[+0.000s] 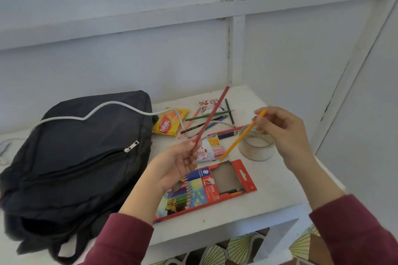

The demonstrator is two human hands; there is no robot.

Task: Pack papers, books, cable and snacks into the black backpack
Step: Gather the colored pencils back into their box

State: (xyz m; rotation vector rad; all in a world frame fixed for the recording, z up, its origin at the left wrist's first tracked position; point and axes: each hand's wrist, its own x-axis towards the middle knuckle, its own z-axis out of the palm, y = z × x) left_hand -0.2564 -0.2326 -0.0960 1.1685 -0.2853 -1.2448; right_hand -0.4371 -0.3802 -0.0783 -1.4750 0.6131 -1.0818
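Note:
The black backpack (71,157) lies flat on the left of the white table (269,196), its front zip shut. A white cable (90,114) trails across its top toward the snacks. A yellow snack packet (170,123) sits beside the bag, with two white-and-red snack wrappers (210,148) farther right. My left hand (178,163) pinches a red pencil (212,113) that points up and away. My right hand (280,129) pinches an orange pencil (241,135) slanting down over the table.
Several loose coloured pencils (213,123) lie scattered behind my hands. An open red pencil box (206,187) lies flat at the front. A clear glass jar (257,146) stands under my right hand. The table edge drops off at the right and front.

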